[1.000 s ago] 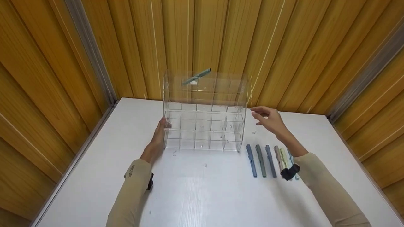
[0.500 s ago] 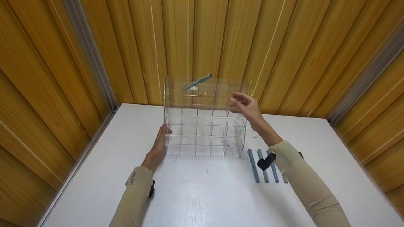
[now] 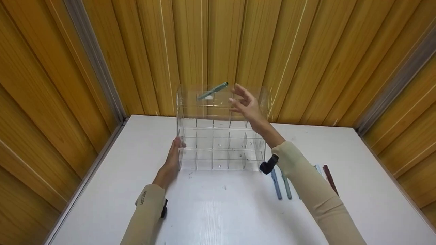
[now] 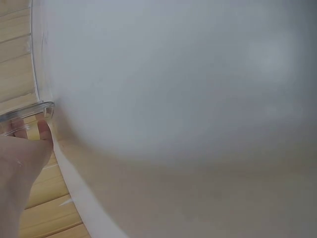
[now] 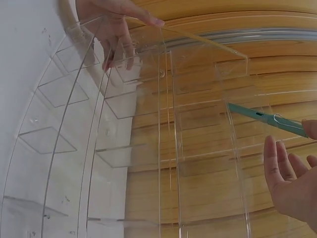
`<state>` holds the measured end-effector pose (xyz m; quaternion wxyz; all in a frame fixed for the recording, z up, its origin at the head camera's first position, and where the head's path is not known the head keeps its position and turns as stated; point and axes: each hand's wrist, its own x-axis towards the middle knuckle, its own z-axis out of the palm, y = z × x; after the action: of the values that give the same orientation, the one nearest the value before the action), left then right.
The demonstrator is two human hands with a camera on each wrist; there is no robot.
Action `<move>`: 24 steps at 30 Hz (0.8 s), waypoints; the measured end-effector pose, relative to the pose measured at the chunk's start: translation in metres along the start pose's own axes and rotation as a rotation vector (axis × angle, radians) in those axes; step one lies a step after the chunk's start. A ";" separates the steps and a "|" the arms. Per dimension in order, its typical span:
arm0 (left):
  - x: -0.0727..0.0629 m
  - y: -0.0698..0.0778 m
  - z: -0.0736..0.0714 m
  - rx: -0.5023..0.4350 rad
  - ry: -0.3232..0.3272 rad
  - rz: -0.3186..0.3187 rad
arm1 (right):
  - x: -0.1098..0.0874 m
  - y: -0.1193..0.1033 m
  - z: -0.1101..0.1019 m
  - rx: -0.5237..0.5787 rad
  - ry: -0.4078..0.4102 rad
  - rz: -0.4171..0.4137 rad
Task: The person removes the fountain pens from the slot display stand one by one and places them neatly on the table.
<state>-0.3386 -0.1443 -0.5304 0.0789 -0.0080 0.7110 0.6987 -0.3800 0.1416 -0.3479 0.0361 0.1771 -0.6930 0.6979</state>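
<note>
A clear acrylic tiered pen organizer (image 3: 221, 154) stands upright at the back of the table. One teal pen (image 3: 213, 91) leans tilted in its top tier, its end sticking out up and to the right. My left hand (image 3: 170, 158) holds the organizer's left side; in the right wrist view the left hand's fingers (image 5: 130, 47) show at that side panel. My right hand (image 3: 248, 105) hovers at the upper tier, just right of the pen's end, fingers parted and loosely bent. In the right wrist view the thumb overlaps the pen's end; whether it touches, I cannot tell.
Several pens lie in a row on the white table (image 3: 211, 204) to the right, among them a blue pen (image 3: 276, 185), a green pen (image 3: 286, 185) and a dark red pen (image 3: 330, 180); my right sleeve (image 3: 313, 190) hides others. Wood-patterned walls (image 3: 136, 61) close off the back and sides.
My right hand has moved left and up, from beside the organizer to near the teal pen's end. My left hand stays on the organizer's side. The view has tilted slightly upward.
</note>
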 end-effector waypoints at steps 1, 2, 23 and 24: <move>-0.001 0.000 0.000 0.001 -0.002 0.005 | 0.002 0.000 0.003 0.018 -0.002 0.004; -0.001 -0.001 -0.001 0.005 -0.004 0.008 | 0.004 -0.001 0.007 0.038 -0.003 0.008; -0.012 -0.001 -0.006 0.055 0.009 -0.040 | 0.025 -0.005 0.064 0.101 0.073 0.067; -0.013 -0.002 -0.005 0.064 0.013 -0.035 | 0.025 -0.004 0.065 0.090 0.091 0.070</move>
<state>-0.3258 -0.1508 -0.5303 0.0868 -0.0227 0.7332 0.6741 -0.3894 0.0732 -0.3379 0.0350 0.1224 -0.6646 0.7363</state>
